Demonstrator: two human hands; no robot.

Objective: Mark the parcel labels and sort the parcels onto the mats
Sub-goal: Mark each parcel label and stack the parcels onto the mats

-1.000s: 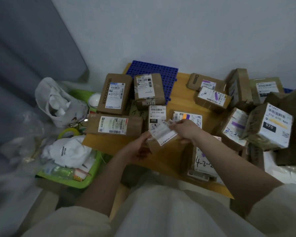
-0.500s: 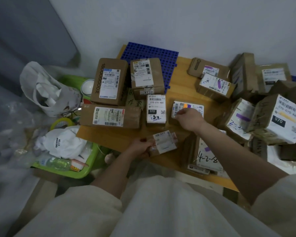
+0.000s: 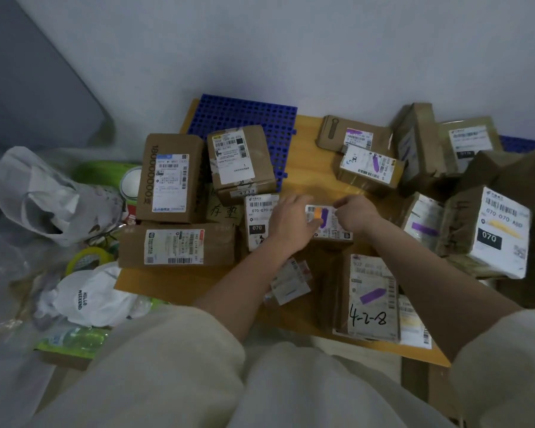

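Half a second earlier the left hand held the small flat packet near the front edge; by now it had let go and moved up. The small packet (image 3: 289, 281) lay alone on the wooden surface (image 3: 314, 180), partly under the left forearm.

Left hand (image 3: 291, 222) rested across the right part of the white 070 parcel (image 3: 257, 222) and touched the left end of the small labelled parcel (image 3: 328, 220). Its fingers looked loosely bent; I could not tell whether they gripped anything.

Right hand (image 3: 357, 213) was at the same parcel as before, now at its upper right corner, fingers curled and seemingly pinching the edge. That label carried an orange mark and a purple mark.

Blue mat (image 3: 244, 114) sat at the back of the surface, with one brown box (image 3: 241, 162) overlapping its front. A long box (image 3: 176, 245) and a tall box (image 3: 170, 177) stood to the left. The parcel marked 4-2-8 (image 3: 369, 299) lay near the front right. A large white 070 box (image 3: 498, 230) sat at far right.

The view had tilted down since the earlier frame.
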